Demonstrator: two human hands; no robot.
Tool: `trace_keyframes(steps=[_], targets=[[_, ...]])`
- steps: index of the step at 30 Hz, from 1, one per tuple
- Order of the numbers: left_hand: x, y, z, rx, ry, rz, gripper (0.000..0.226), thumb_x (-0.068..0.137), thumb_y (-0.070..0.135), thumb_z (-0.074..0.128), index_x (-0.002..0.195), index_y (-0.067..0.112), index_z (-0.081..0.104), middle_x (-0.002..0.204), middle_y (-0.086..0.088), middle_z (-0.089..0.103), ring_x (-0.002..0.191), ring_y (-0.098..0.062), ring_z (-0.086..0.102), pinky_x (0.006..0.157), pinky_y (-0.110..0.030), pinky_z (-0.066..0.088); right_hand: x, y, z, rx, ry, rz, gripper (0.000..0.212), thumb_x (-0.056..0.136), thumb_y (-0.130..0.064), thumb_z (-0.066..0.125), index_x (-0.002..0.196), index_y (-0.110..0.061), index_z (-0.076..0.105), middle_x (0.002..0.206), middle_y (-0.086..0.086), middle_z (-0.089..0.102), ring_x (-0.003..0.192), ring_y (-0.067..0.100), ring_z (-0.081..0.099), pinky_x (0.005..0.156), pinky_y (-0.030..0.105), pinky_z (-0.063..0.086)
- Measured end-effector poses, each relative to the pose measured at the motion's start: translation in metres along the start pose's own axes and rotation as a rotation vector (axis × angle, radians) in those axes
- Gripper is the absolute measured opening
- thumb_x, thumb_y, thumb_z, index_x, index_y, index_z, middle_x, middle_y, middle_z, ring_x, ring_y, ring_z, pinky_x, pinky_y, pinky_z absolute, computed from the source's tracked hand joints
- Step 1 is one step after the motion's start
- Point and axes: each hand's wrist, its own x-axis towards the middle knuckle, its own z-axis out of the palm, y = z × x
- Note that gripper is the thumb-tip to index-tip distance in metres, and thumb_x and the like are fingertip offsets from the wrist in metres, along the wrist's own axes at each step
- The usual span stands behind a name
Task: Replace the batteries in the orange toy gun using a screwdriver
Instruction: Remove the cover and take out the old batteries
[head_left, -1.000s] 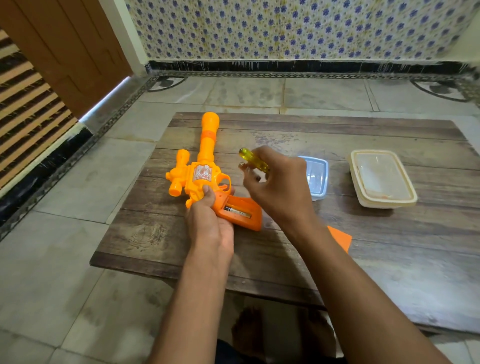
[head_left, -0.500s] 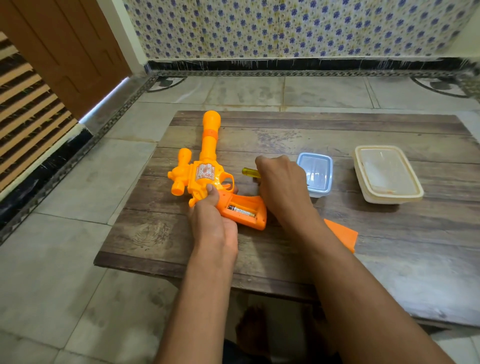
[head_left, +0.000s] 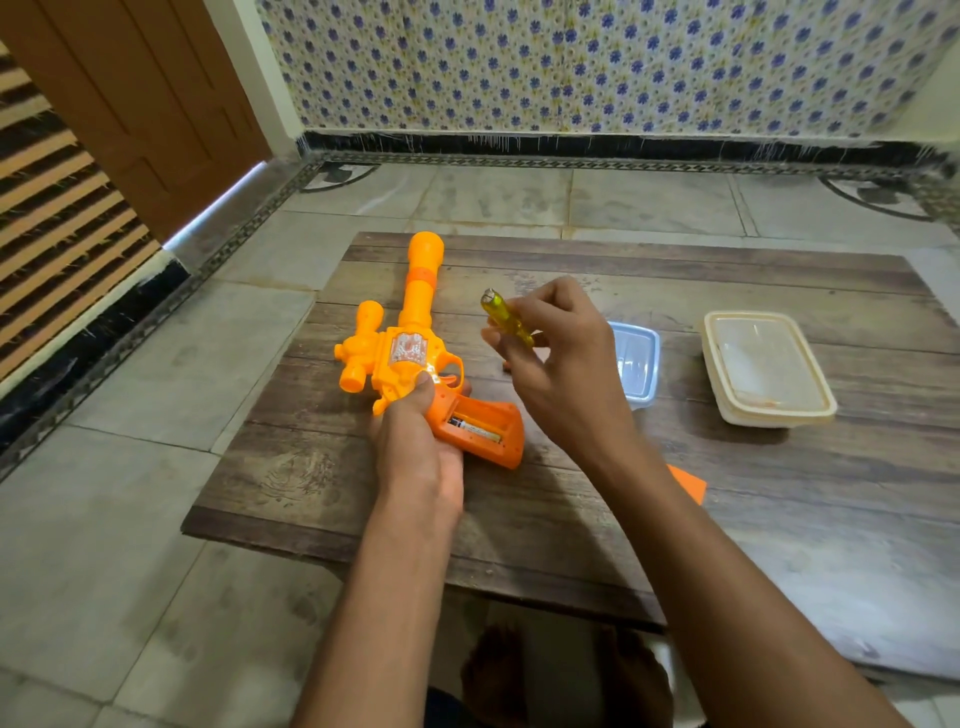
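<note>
Flanking right hand (head_left: 558, 364): blue tub (head_left: 636, 366), cream container (head_left: 769, 371), both on table (head_left: 779, 519).

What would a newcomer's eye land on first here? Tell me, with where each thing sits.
First comes the orange toy gun, lying on the left part of the wooden table, its grip compartment open with a battery showing inside, while the left hand grips it. Just right of it, raised above the table, the right hand holds a yellow screwdriver. Further right stand a small blue container and a cream container.
</note>
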Motion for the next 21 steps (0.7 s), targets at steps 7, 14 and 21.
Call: trace_keyframes(steps=[7,14,21], targets=[[-0.002,0.000,0.003,0.009,0.002,0.015,0.039,0.098,0.004,0.062,0.137,0.007,0.057,0.120,-0.024,0.072,0.095,-0.034,0.076,0.093,-0.057,0.058,-0.017,-0.004,-0.017,0.236,-0.010,0.059,0.022,0.088,-0.028,0.075,0.099,-0.009,0.075,0.092,0.008,0.064,0.087,0.025,0.064,0.066,0.048,0.057],[-0.005,0.000,0.006,0.006,0.041,0.025,0.049,0.092,-0.005,0.068,0.138,0.004,0.056,0.121,-0.022,0.073,0.103,-0.038,0.075,0.074,-0.043,0.065,-0.018,0.006,-0.028,0.345,-0.033,0.172,0.019,0.087,-0.029,0.079,0.096,-0.013,0.075,0.082,0.016,0.063,0.082,0.038,0.068,0.066,0.053,0.060],[-0.006,0.001,0.005,-0.015,0.043,0.016,0.052,0.091,-0.003,0.069,0.140,0.006,0.053,0.119,-0.020,0.073,0.100,-0.036,0.076,0.076,-0.045,0.063,-0.018,0.013,-0.025,0.283,-0.111,0.177,0.017,0.085,-0.027,0.082,0.095,-0.015,0.075,0.076,-0.001,0.061,0.077,0.032,0.066,0.067,0.053,0.059]])
